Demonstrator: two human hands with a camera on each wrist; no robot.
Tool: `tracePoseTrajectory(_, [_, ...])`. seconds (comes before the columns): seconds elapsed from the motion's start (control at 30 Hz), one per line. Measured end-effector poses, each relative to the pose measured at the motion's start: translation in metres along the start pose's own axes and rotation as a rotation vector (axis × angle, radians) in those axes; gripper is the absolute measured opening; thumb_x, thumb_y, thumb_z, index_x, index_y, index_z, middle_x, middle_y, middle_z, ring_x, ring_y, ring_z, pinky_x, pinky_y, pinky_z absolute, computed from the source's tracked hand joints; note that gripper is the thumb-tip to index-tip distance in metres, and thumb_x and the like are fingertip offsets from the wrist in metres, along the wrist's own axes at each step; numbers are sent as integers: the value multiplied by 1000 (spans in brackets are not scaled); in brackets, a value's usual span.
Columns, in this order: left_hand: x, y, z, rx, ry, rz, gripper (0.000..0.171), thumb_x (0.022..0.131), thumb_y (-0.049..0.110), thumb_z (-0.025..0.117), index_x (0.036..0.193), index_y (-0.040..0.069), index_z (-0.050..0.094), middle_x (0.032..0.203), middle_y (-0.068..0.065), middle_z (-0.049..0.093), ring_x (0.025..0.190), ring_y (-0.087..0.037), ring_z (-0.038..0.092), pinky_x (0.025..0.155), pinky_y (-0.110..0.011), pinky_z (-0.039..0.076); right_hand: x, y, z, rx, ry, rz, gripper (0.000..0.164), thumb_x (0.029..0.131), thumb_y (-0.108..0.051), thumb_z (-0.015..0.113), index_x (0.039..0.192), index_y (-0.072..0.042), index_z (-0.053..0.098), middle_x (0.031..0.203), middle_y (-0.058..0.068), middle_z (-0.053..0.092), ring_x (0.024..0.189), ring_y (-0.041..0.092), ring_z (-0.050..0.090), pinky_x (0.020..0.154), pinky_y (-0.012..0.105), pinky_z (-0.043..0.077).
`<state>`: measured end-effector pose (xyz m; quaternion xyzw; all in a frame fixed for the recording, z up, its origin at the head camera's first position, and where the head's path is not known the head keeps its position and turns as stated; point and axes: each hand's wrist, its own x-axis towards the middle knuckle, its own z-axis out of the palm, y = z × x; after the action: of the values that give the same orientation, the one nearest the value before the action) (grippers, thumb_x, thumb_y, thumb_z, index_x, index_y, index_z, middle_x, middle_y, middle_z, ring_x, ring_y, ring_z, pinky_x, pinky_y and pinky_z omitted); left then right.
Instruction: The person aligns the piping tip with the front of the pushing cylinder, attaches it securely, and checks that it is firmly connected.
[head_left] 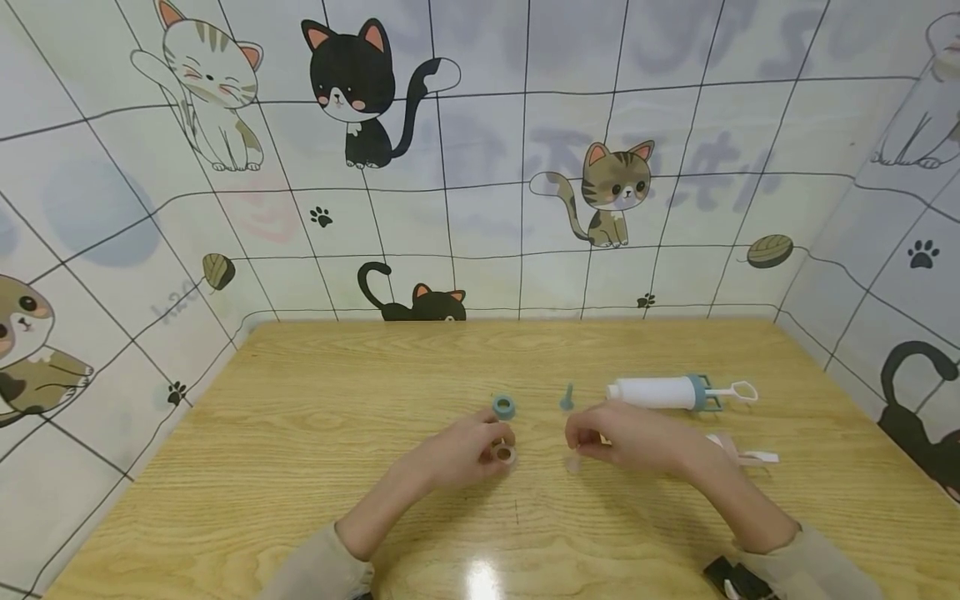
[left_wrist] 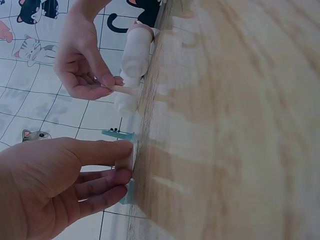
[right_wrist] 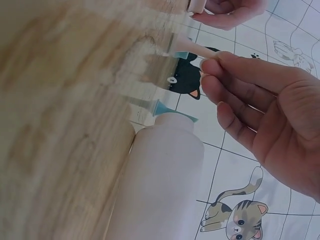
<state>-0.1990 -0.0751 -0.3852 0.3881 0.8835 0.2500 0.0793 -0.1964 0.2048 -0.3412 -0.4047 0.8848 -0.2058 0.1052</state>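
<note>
Close to the tabletop, my left hand point(head_left: 461, 454) grips a small pale pink ring point(head_left: 505, 454) between thumb and fingers, its hole showing from above. My right hand point(head_left: 637, 433) pinches a pale pink cone-shaped nozzle point(right_wrist: 197, 49) by its thin end, wide end toward the table. The left wrist view also shows this nozzle point(left_wrist: 125, 90) close over the wood. Just beyond the left fingers lies a teal ring point(head_left: 503, 407). Beyond the right fingertips stands a teal nozzle point(head_left: 567, 397) with its narrow end up.
A white syringe-like tube point(head_left: 652, 392) with a teal collar and a loop-handled plunger lies behind my right hand. Another with pink parts point(head_left: 726, 446) is mostly hidden by the right forearm. Cat-patterned sheeting point(head_left: 487, 208) walls the wooden table point(head_left: 337, 375) at back and sides.
</note>
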Motion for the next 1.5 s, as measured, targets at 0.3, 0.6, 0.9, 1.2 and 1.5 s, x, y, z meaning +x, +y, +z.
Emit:
tracePoseTrajectory(0.3, [4,-1,-1,17,52,55,15,97,15,70,106,4,66,96,-4,58,80,-11,56,69,-16,50,0,0,-6,-53,60,-25,17,95,-2,67,88,-16,61,79,-16,57,70,0,51,61,21,49])
tracePoseTrajectory(0.6, [6,3,-12,-100,123,54,20,97,14,71,113,2,66,105,-6,60,85,-10,64,75,-18,55,2,-7,-13,-108,207,-62,16,95,-1,67,101,-16,68,89,-11,63,78,1,55,65,27,55])
tracePoseTrajectory(0.9, [5,6,-17,-156,208,65,21,96,15,72,115,7,67,108,-3,63,85,-8,62,76,-27,58,0,-8,-15,-198,336,-121,17,97,-4,65,111,-12,70,90,-14,57,76,2,52,61,20,49])
tracePoseTrajectory(1.2, [2,10,-24,-279,269,96,23,94,13,75,114,5,68,107,-3,63,81,-5,68,76,-28,60,-2,-9,-14,-157,339,-130,26,96,4,63,121,-6,65,101,-3,61,75,1,54,59,19,52])
tracePoseTrajectory(1.5, [2,16,-24,-333,320,143,24,92,12,76,113,4,68,107,-6,65,81,-6,69,74,-26,60,-2,-11,-13,-162,387,-182,27,98,0,65,124,-7,66,108,-4,61,75,1,48,59,19,50])
